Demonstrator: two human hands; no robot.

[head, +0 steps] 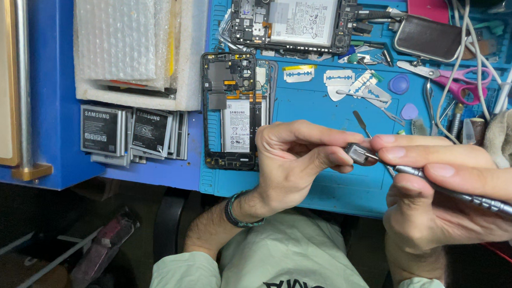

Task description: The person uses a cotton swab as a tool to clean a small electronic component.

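small grey part [359, 153] in left hand [293, 157] pinch grip, right hand [438, 186] grip around metal tool [466, 196], white-labelled black battery packs [131, 131] far left

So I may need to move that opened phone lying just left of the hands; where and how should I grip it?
Probably by its two long black side edges, coming straight down from above. The opened phone lies flat on the blue mat with battery and boards facing up, so pinching the frame keeps fingers off them. The left hand crowds its lower right corner, so grip nearer the middle.
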